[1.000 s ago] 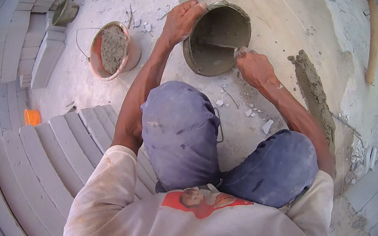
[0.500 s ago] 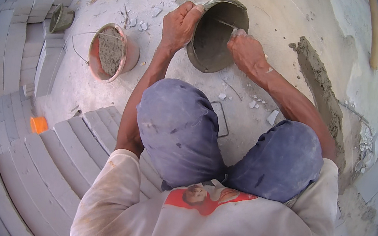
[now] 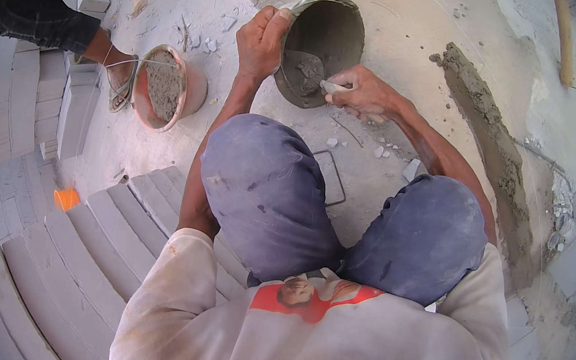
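Observation:
A dark mortar-coated bucket (image 3: 339,29) is tipped on the floor in front of me, its mouth turned towards me. My left hand (image 3: 262,40) is closed on the left side of its rim. At the bucket's near right edge, my right hand (image 3: 360,93) grips the handle of a trowel (image 3: 309,67). The trowel's blade is inside the bucket, with a lump of grey mortar on it. More mortar coats the bucket's inner wall.
Left of me stands a pinkish bucket (image 3: 194,89) of mortar, beside another person's leg (image 3: 60,19). Grey blocks (image 3: 82,254) are stacked at the left. A mortar strip (image 3: 489,135) runs along the floor at right. An orange container (image 3: 66,199) sits by the blocks.
My right hand has turned, and the trowel blade now shows with mortar on it. The bucket has shifted slightly left in view. Another person has stepped in at upper left.

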A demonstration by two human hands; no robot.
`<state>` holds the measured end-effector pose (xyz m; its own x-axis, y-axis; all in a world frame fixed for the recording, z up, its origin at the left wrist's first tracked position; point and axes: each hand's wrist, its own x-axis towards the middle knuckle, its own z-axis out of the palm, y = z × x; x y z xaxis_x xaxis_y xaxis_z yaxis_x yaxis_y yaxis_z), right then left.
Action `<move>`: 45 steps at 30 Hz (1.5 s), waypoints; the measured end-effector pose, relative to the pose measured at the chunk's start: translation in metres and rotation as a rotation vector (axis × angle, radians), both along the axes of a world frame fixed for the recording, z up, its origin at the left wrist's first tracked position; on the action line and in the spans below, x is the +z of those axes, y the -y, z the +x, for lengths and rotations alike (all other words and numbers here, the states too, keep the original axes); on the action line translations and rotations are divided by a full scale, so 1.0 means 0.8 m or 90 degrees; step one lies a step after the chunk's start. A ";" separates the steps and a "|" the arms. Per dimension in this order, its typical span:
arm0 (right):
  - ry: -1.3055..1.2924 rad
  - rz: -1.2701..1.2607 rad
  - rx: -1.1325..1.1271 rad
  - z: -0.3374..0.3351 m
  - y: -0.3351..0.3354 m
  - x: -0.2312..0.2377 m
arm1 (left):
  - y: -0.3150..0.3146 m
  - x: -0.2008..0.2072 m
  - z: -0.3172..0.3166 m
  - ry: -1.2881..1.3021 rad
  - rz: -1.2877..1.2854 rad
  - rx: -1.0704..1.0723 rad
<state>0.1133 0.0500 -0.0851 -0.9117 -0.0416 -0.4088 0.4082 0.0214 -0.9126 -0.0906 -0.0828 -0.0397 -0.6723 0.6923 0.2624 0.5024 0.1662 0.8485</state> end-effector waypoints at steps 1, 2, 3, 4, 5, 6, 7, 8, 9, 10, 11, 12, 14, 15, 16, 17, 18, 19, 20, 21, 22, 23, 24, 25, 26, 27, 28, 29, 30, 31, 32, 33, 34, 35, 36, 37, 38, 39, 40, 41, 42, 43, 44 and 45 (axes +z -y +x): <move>-0.003 -0.076 -0.032 0.008 0.000 -0.002 | 0.002 -0.003 -0.004 -0.013 0.001 0.010; 0.000 -0.147 -0.066 0.021 -0.003 -0.004 | 0.001 -0.006 -0.006 -0.018 0.006 0.020; -0.004 -0.170 -0.100 0.038 -0.008 -0.002 | 0.002 -0.002 0.000 -0.044 -0.005 0.044; -0.009 -0.191 -0.131 0.054 -0.013 0.000 | 0.000 -0.008 -0.003 -0.013 0.019 0.058; -0.023 -0.219 -0.146 0.059 -0.011 0.003 | 0.012 -0.015 -0.018 0.002 0.033 0.076; -0.033 -0.217 -0.177 0.071 -0.015 0.004 | 0.016 -0.013 -0.025 0.066 0.077 0.086; -0.012 -0.131 -0.234 0.093 -0.025 0.009 | 0.022 -0.013 -0.030 0.130 0.123 0.099; -0.003 -0.053 -0.273 0.110 -0.031 0.021 | 0.035 -0.007 -0.039 0.142 0.128 0.123; 0.041 0.051 -0.276 0.131 -0.045 0.033 | 0.038 -0.007 -0.049 0.156 0.138 0.146; 0.046 0.166 -0.333 0.145 -0.050 0.044 | 0.046 -0.001 -0.067 0.158 0.148 0.179; 0.022 0.270 -0.400 0.165 -0.061 0.028 | 0.051 -0.016 -0.095 0.191 0.184 0.209; -0.065 0.563 -0.388 0.192 -0.079 0.007 | 0.042 -0.011 -0.098 0.236 0.197 0.238; 0.093 0.892 -0.321 0.213 -0.092 0.001 | 0.042 0.010 -0.107 0.297 0.252 0.331; 0.130 0.873 -0.333 0.215 -0.086 0.007 | 0.053 0.004 -0.126 0.312 0.289 0.369; 0.167 0.856 -0.343 0.216 -0.083 0.012 | 0.062 -0.003 -0.152 0.326 0.328 0.406; 0.091 0.871 -0.359 0.231 -0.086 -0.005 | 0.056 -0.002 -0.172 0.337 0.379 0.427; 0.015 0.874 -0.371 0.242 -0.086 -0.026 | 0.056 -0.001 -0.187 0.345 0.423 0.451; 0.021 0.812 -0.354 0.236 -0.070 -0.017 | 0.060 -0.003 -0.201 0.354 0.464 0.474; 0.031 0.756 -0.342 0.224 -0.048 0.000 | 0.059 -0.004 -0.218 0.409 0.457 0.465; 0.047 0.637 -0.357 0.216 -0.035 -0.002 | 0.063 0.000 -0.234 0.459 0.448 0.455; 0.063 0.517 -0.367 0.207 -0.021 -0.016 | 0.076 0.003 -0.249 0.508 0.439 0.445; 0.096 0.417 -0.395 0.213 -0.013 -0.027 | 0.066 0.007 -0.242 0.421 0.331 0.425; 0.086 0.380 -0.394 0.223 -0.005 -0.045 | 0.059 0.020 -0.226 0.329 0.229 0.399; 0.102 0.291 -0.377 0.210 0.016 -0.047 | 0.083 0.031 -0.214 0.219 0.113 0.394; 0.120 0.221 -0.377 0.200 0.034 -0.038 | 0.099 0.029 -0.211 0.073 0.078 0.388; 0.167 0.123 -0.391 0.187 0.055 -0.013 | 0.104 0.032 -0.194 -0.083 0.099 0.448; 0.156 0.079 -0.386 0.187 0.056 -0.008 | 0.113 0.035 -0.177 -0.238 0.118 0.512; 0.147 0.027 -0.379 0.192 0.065 -0.005 | 0.130 0.031 -0.169 -0.285 0.076 0.596; 0.155 0.015 -0.375 0.195 0.068 -0.001 | 0.143 0.020 -0.171 -0.329 0.033 0.677; 0.163 -0.003 -0.363 0.193 0.075 0.004 | 0.157 0.008 -0.181 -0.210 0.081 0.748; 0.186 0.017 -0.357 0.177 0.073 0.022 | 0.168 0.003 -0.193 -0.078 0.142 0.732; 0.211 0.038 -0.353 0.163 0.069 0.039 | 0.178 -0.002 -0.205 0.055 0.204 0.727; 0.169 0.024 -0.379 0.151 0.071 0.048 | 0.193 0.003 -0.213 0.186 0.272 0.634; 0.132 0.013 -0.405 0.135 0.071 0.059 | 0.200 0.007 -0.220 0.323 0.327 0.538; 0.093 0.002 -0.434 0.127 0.072 0.066 | 0.200 0.009 -0.222 0.330 0.337 0.542; 0.084 -0.018 -0.446 0.122 0.073 0.070 | 0.196 0.013 -0.222 0.337 0.350 0.546; 0.064 -0.043 -0.453 0.115 0.070 0.071 | 0.189 0.024 -0.221 0.332 0.367 0.550; 0.054 -0.062 -0.465 0.118 0.066 0.070 | 0.177 0.028 -0.209 0.320 0.337 0.574; 0.063 -0.003 -0.442 0.124 0.060 0.060 | 0.169 0.032 -0.194 0.305 0.308 0.598; 0.057 -0.030 -0.467 0.128 0.060 0.060 | 0.171 0.042 -0.180 0.308 0.253 0.596; 0.049 -0.058 -0.492 0.128 0.062 0.061 | 0.169 0.052 -0.168 0.314 0.214 0.567; 0.041 -0.094 -0.512 0.126 0.066 0.059 | 0.170 0.068 -0.156 0.305 0.172 0.540; 0.042 -0.099 -0.522 0.132 0.066 0.059 | 0.168 0.062 -0.138 0.327 0.136 0.489; 0.042 -0.104 -0.532 0.133 0.061 0.058 | 0.164 0.058 -0.121 0.348 0.100 0.438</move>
